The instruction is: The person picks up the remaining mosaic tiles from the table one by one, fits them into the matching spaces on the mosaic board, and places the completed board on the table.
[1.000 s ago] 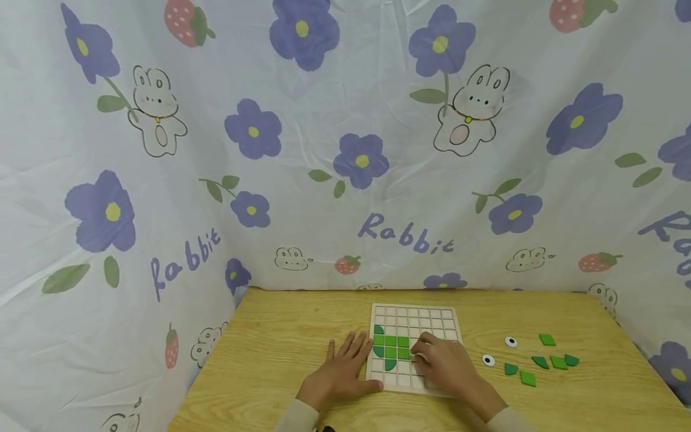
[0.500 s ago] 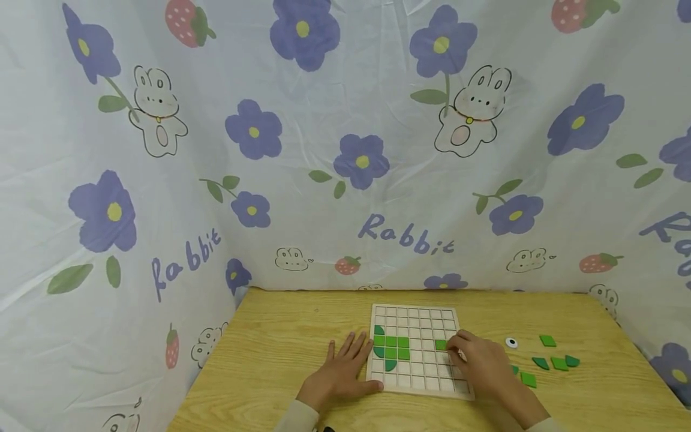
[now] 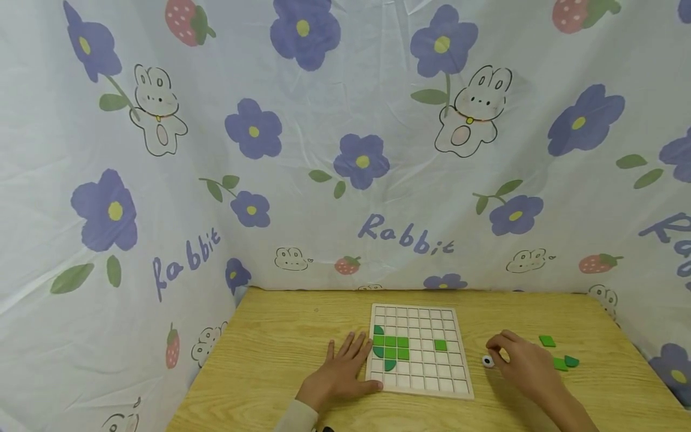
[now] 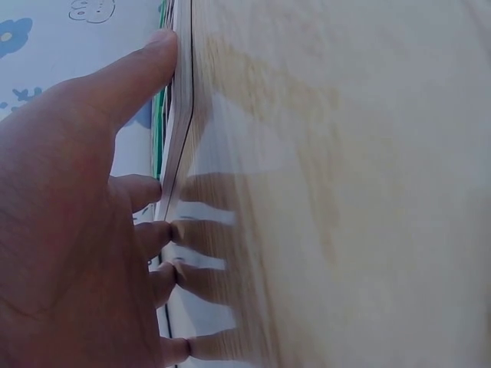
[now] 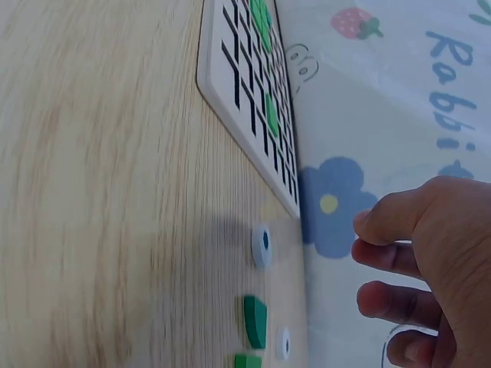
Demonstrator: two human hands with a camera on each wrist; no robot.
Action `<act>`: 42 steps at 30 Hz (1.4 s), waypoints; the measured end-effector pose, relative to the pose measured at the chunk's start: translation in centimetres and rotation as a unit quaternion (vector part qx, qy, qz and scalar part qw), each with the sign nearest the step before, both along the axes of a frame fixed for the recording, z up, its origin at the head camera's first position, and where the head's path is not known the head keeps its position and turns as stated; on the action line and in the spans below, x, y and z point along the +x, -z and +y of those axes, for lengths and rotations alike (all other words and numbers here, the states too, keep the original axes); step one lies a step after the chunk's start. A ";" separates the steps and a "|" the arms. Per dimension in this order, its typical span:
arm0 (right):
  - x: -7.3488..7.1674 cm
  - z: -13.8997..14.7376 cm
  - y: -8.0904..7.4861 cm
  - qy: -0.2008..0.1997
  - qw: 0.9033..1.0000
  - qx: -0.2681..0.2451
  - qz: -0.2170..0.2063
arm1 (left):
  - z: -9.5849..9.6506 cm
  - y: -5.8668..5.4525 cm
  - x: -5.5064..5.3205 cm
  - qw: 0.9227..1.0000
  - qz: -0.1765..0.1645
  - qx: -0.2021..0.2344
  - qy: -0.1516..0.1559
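Note:
My left hand [image 3: 337, 372] lies flat with spread fingers on the table, its thumb at the near left corner of the wooden grid board [image 3: 426, 375]. On the board's left side sit several light green squares [image 3: 391, 341] and dark green quarter-round pieces [image 3: 390, 365]. One more green square [image 3: 440, 345] lies apart in the right part of the grid. Right of the board, my right hand [image 3: 526, 363] hovers with loosely bent fingers and nothing between them. A round eye piece [image 3: 487, 361] is just left of its fingertips. Other loose pieces are hidden beneath this hand.
In the right wrist view, a dark green quarter-round [image 5: 255, 322], a second eye piece [image 5: 284, 344] and a green square [image 5: 248, 361] lie together. Farther right are another green square [image 3: 547, 341] and quarter-round [image 3: 571, 361]. A printed cloth [image 3: 324, 180] hangs behind the table.
My right hand has moved from the middle of the board to its right side, left a green square there, then moved right over the loose pieces. The left hand has stayed still.

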State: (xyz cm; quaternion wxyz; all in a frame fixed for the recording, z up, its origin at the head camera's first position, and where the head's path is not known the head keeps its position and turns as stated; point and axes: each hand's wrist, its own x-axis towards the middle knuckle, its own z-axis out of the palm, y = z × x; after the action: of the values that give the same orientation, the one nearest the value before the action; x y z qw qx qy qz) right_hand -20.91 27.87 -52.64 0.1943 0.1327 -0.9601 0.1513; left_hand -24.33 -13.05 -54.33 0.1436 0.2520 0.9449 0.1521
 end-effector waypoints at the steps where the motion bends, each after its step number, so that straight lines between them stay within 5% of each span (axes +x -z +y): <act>1: 0.1 0.4 0.0 0.001 1.000 -0.002 -0.003 | 0.0 0.0 0.0 1.000 -0.001 0.000 0.000; 13: 0.7 4.3 0.2 0.022 1.000 -0.007 -0.017 | -0.1 0.2 -0.1 1.000 -0.013 0.005 -0.002; 21: 0.8 6.2 0.2 0.047 0.995 0.000 -0.083 | -0.2 0.0 -0.1 1.000 -0.010 0.009 0.003; 34: 0.8 7.2 0.9 0.016 0.979 -0.027 -0.202 | -0.2 -0.1 0.0 1.000 -0.009 0.005 0.002; 42: 0.8 7.1 1.9 0.011 0.974 -0.027 -0.226 | -0.1 0.0 0.0 1.000 -0.010 0.007 -0.001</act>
State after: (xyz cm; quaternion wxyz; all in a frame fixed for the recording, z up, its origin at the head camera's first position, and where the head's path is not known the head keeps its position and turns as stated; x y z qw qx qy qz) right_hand -20.10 35.02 -54.53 -0.0224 0.0796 -0.9761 0.2009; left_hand -24.29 -13.16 -54.30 0.1515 0.2506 0.9425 0.1609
